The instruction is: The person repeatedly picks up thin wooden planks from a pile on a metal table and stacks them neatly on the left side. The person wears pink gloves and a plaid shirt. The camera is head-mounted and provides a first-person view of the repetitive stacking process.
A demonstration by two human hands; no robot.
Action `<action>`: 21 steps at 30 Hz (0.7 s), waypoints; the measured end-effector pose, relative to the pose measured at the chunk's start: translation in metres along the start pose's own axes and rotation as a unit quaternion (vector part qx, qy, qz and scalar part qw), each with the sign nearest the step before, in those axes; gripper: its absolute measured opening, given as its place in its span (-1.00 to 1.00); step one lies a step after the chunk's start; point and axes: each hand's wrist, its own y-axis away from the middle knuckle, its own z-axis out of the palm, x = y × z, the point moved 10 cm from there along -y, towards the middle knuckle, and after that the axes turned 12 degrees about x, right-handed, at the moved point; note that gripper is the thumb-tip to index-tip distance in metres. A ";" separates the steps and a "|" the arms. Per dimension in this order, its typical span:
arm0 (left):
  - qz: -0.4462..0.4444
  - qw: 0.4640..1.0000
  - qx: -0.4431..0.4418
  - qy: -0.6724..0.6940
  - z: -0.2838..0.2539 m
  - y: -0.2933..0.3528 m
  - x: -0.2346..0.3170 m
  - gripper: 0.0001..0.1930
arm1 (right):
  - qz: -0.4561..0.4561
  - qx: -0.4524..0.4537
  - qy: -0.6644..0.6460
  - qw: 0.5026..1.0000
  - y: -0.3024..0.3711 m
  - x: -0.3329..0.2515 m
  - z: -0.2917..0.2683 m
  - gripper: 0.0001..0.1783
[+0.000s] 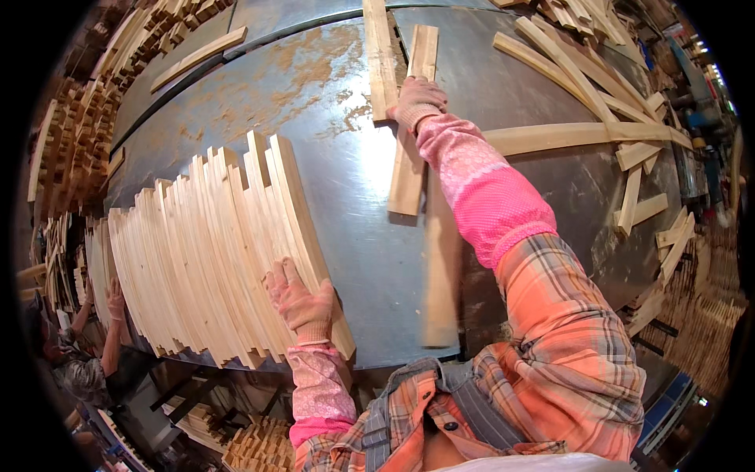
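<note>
My left hand [300, 303], in a thin knit glove, lies with fingers spread on the near right end of a row of pale wooden strips [197, 252]. The strips stand side by side, their ends uneven. Farther off, my gloved right hand [419, 101] grips a wooden board [407, 181] across its upper half; the fingertips are partly hidden. Just left of that hand, a second board [379, 59] reaches in from the far edge. A third board [442, 275], smeared by motion, lies nearer to me, below my right forearm.
The metal table [314, 102] carries scattered sawdust. Loose wooden pieces [582, 79] lie crossed at the right, with a long curved-looking plank [550, 139]. Stacked wood [79, 149] fills the far left. At the left edge, another person's hand [116, 299] is by the row's end.
</note>
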 end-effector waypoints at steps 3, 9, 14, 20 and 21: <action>0.030 0.999 0.017 0.019 -0.005 0.002 0.003 -0.15 | -0.041 0.055 -0.039 0.997 0.023 0.022 -0.008 -0.12; 0.224 0.931 0.181 0.223 -0.040 -0.012 0.074 -0.23 | -0.055 0.028 -0.034 0.998 0.060 0.104 0.037 -0.11; 0.267 0.944 0.128 0.146 0.018 -0.122 0.173 -0.24 | -0.118 0.119 -0.052 0.984 0.095 0.154 0.024 -0.25; 0.216 0.967 -0.135 -0.031 0.110 -0.210 0.220 -0.13 | -0.171 0.130 -0.085 0.973 0.129 0.234 0.039 -0.31; 0.203 0.959 -0.197 -0.033 0.120 -0.207 0.222 -0.13 | -0.147 0.120 -0.080 0.979 0.129 0.255 0.041 -0.32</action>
